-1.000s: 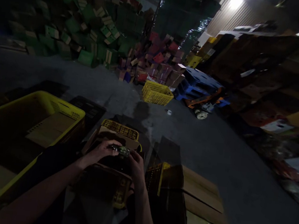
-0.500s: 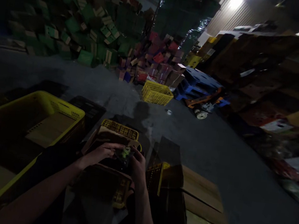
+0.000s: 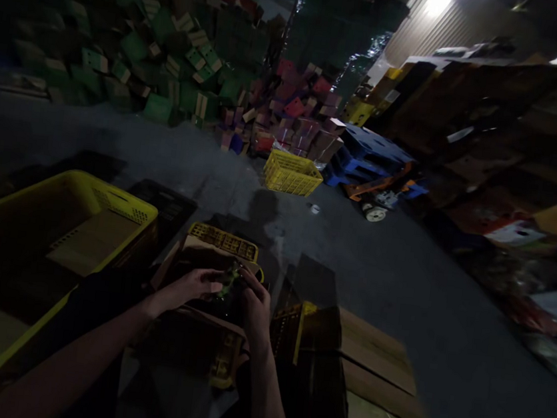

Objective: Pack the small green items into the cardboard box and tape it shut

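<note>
Between my hands is a small clear plastic bag (image 3: 229, 285) with something green inside, too dark to tell what. My left hand (image 3: 191, 288) pinches its left side, with the fingers bent and the thumb below. My right hand (image 3: 255, 303) grips it from the right, fingertips at its upper edge. Below both hands is an open cardboard box (image 3: 163, 270) with a dark inside. It rests on a yellow crate (image 3: 223, 239), whose slatted end shows behind it. What lies in the box cannot be made out.
A large yellow tub (image 3: 131, 202) with cardboard in it stands at left. Flattened cartons (image 3: 380, 375) lie at right by a small yellow crate (image 3: 289, 331). Further off are another yellow crate (image 3: 292, 174), blue pallets (image 3: 371, 146), a pallet jack (image 3: 377, 200) and heaped green boxes (image 3: 159, 108).
My left fingers have bent from nearly straight and closed in on the bag. The bag has shifted slightly up and left and turned a little. My right hand stays almost in place.
</note>
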Available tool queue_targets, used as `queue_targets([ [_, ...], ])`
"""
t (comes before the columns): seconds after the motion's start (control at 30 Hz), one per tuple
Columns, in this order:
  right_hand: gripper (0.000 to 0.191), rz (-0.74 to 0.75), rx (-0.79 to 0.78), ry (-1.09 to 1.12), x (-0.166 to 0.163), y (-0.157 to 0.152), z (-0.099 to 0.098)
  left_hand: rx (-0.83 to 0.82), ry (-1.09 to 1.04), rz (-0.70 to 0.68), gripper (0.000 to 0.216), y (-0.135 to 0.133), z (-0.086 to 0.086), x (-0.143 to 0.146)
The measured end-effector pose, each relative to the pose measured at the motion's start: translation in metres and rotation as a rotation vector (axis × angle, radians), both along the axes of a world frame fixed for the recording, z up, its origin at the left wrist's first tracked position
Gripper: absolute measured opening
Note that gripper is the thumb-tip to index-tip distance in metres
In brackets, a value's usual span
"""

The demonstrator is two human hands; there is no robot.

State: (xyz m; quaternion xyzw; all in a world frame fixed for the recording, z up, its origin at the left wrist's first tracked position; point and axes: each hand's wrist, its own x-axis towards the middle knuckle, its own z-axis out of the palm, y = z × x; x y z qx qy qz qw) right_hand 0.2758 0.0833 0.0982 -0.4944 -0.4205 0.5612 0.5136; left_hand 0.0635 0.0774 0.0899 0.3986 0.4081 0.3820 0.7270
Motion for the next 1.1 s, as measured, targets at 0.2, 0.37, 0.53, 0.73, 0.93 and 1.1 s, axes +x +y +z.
queue_targets([
  [0.2,0.039,-0.054,-0.018,0.043,-0.003,-0.003,0.006,0.078,0.042,-0.037,0.062,0.002,-0.008,-0.002],
  [0.37,0.038,-0.047,0.030,0.099,-0.004,-0.002,0.007,0.112,0.061,-0.023,0.064,0.003,-0.010,-0.002],
  [0.53,0.043,-0.037,0.069,0.103,-0.004,-0.001,0.005,0.173,0.131,0.000,0.063,0.002,-0.004,-0.003],
  [0.73,0.038,-0.009,0.059,0.061,-0.001,0.000,0.001,0.256,0.155,-0.029,0.056,0.004,0.000,-0.003],
  [0.93,0.032,-0.004,0.088,-0.008,-0.001,0.001,-0.001,0.292,0.165,-0.041,0.052,0.004,0.001,-0.004],
  [1.1,0.031,0.002,0.091,-0.017,0.000,0.002,-0.005,0.291,0.186,-0.049,0.051,0.004,0.006,-0.004],
])
